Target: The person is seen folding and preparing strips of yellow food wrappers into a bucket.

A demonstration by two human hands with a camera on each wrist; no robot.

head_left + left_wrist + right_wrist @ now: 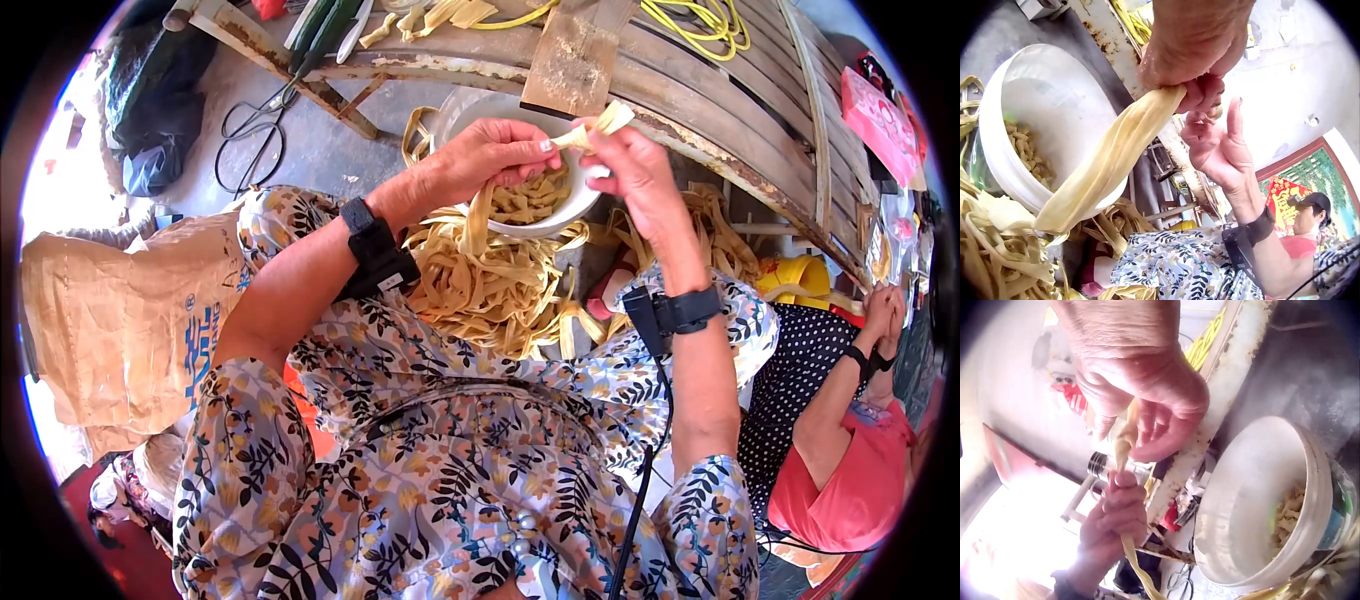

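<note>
A pale yellow strip (1107,159) runs through the left hand (485,160), its long tail hanging over the white bucket (1054,112). In the right wrist view the left hand (1113,519) grips the strip below a knot-like twist (1124,440). The right hand (640,175) holds the strip's upper end (612,118) between thumb and fingers, just right of the left hand. Both hands are above the bucket's rim, where short pale pieces (530,198) lie inside.
Many loose strips (480,290) are heaped on the floor below the bucket. A slatted bench (680,90) with a wooden board (575,60) and yellow cord (700,25) stands ahead. A large brown bag (120,320) is at left; another person (850,460) sits at right.
</note>
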